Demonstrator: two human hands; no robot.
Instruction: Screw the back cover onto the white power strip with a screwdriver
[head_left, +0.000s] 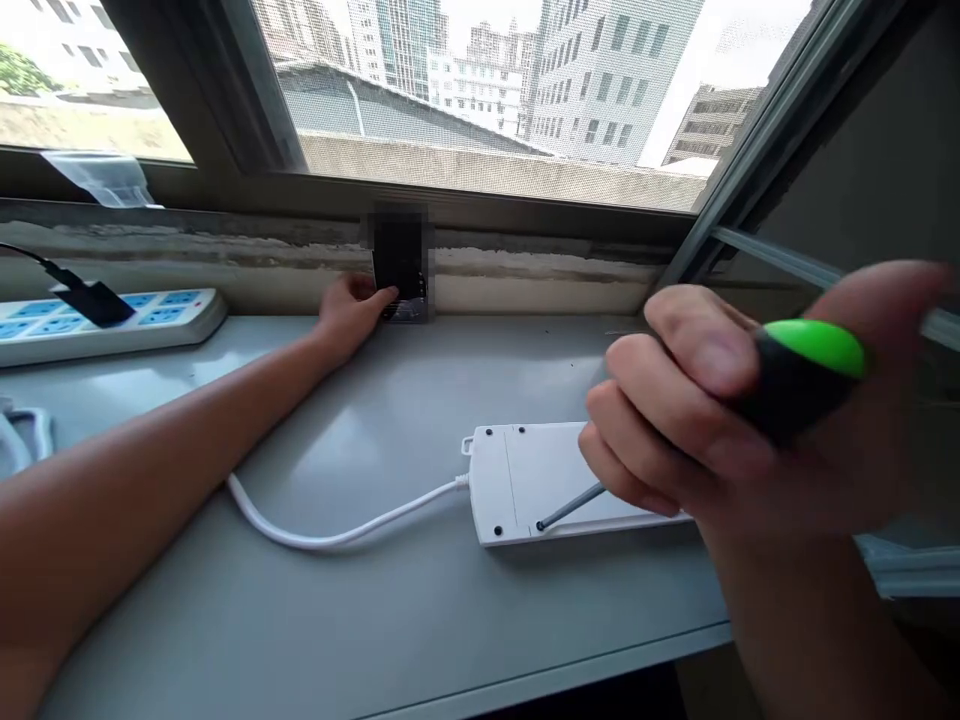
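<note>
right hand (720, 405) | wrapped shut round screwdriver (799, 375), tip on power strip (525, 480) at 6 o'clock | left hand (351, 318) | half-open, seemingly touching blurred black object (399, 262) at 12 o'clock

Green-capped screwdriver (806, 375) over overturned white power strip (525, 480)

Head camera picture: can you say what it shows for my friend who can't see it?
A right hand grips a black-and-green screwdriver, its metal tip at a corner of a white power strip on a grey window ledge. The left hand reaches to a blurred black object under the window.
</note>
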